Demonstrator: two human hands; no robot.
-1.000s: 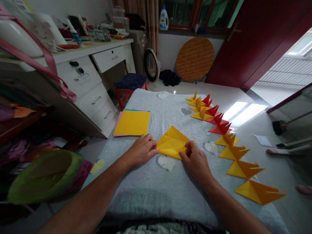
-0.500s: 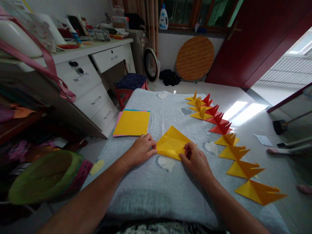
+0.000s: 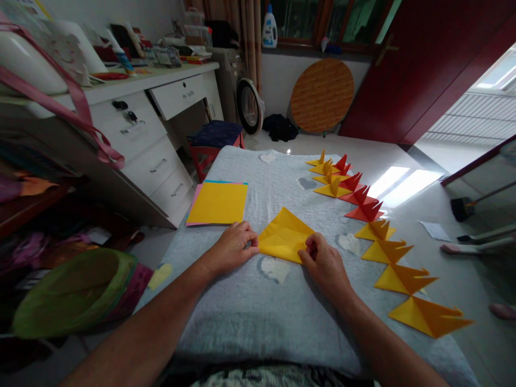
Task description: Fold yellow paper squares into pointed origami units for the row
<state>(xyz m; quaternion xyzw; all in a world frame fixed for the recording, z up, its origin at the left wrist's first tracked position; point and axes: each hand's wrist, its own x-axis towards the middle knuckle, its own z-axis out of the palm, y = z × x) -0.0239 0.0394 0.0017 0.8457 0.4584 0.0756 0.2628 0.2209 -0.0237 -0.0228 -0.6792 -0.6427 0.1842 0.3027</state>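
A folded yellow paper triangle (image 3: 284,236) lies on a grey cloth-covered surface (image 3: 258,312) in front of me. My left hand (image 3: 231,247) rests with curled fingers on the paper's left corner, pressing it down. On the near right corner, my right hand (image 3: 322,263) pinches the paper's edge between thumb and fingers. A stack of square sheets (image 3: 217,203), yellow on top, lies to the left beyond my left hand.
Several folded yellow, orange and red paper pieces (image 3: 379,247) run in a row along the cloth's right edge. A white desk with drawers (image 3: 153,123) stands at left, a green-lined bin (image 3: 68,290) lower left, a red stool (image 3: 213,142) beyond the cloth.
Barely anything has moved. My right hand's fingers have shifted slightly on the paper's near corner; the left hand stays on the left corner.
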